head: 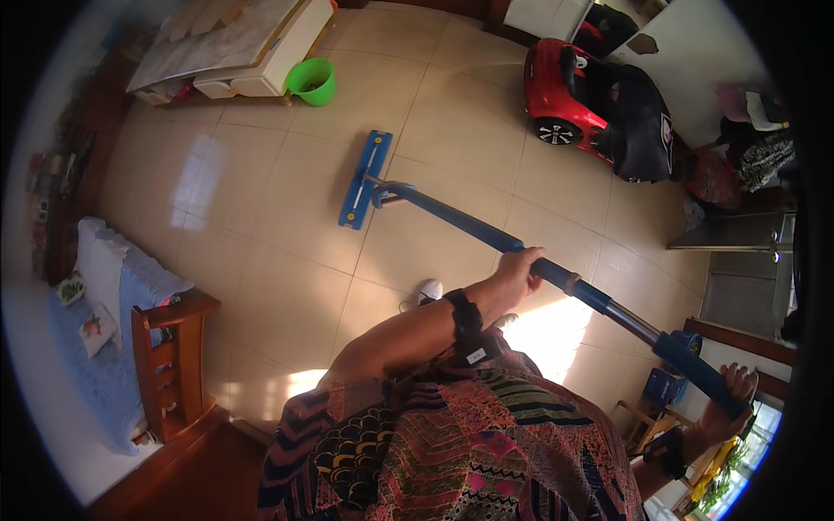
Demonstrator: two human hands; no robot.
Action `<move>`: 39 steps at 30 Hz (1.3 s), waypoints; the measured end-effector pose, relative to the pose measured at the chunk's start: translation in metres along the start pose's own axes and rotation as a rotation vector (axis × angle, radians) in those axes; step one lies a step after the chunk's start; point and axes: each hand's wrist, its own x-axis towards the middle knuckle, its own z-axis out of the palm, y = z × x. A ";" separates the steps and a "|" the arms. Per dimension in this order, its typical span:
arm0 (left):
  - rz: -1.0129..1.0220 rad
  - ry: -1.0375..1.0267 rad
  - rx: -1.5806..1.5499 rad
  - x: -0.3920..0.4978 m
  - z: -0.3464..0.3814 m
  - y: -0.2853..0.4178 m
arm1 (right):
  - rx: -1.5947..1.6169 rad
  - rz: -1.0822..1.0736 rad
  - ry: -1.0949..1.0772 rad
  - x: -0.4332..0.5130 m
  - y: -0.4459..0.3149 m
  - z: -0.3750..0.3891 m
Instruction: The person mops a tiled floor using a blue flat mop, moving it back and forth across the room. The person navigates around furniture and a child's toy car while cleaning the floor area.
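Note:
A mop with a long blue-and-metal handle [456, 218] slants across the view. Its flat blue mop head [365, 180] rests on the beige tiled floor [306, 195], ahead of my feet. Partway down the handle, my left hand [518, 277] is closed round the blue grip. My right hand [730, 400] grips the upper end of the handle, at the lower right. Both wrists wear black bands. A white shoe [430, 291] shows just below my left forearm.
A green bucket [313, 83] stands beside a low table with drawers [260, 75]. At the upper right is a red toy car [560, 91] partly under a black cover. A wooden-armed sofa [176, 365] with blue covers stands at the left. Clothes [765, 159] are piled at the right.

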 end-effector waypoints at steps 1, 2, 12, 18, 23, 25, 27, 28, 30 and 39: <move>0.034 0.051 -0.027 0.001 -0.019 0.012 | 0.133 0.114 -0.404 0.014 0.018 0.009; 0.091 0.120 -0.035 0.002 -0.039 0.023 | 0.124 0.145 -0.434 0.018 0.037 0.020; 0.313 0.385 -0.267 -0.037 -0.213 0.057 | 0.213 0.547 -0.862 -0.012 0.149 0.096; 0.125 0.170 -0.064 0.016 -0.163 -0.046 | 0.013 0.505 -0.600 0.003 0.120 -0.022; -0.057 0.225 -0.007 0.068 -0.055 -0.133 | -0.160 0.356 -0.494 0.042 0.066 -0.139; -0.109 0.196 0.069 0.079 -0.014 -0.163 | -0.243 0.278 -0.478 0.054 0.039 -0.179; -0.131 0.227 0.129 0.089 0.029 -0.192 | -0.278 0.263 -0.493 0.066 0.006 -0.214; -0.124 0.199 0.149 0.092 0.046 -0.205 | -0.285 0.245 -0.480 0.068 -0.008 -0.229; -0.163 0.177 0.161 0.097 0.080 -0.228 | -0.328 0.201 -0.440 0.068 -0.033 -0.258; -0.232 0.116 0.270 0.107 0.176 -0.303 | -0.373 0.128 -0.287 0.016 -0.133 -0.425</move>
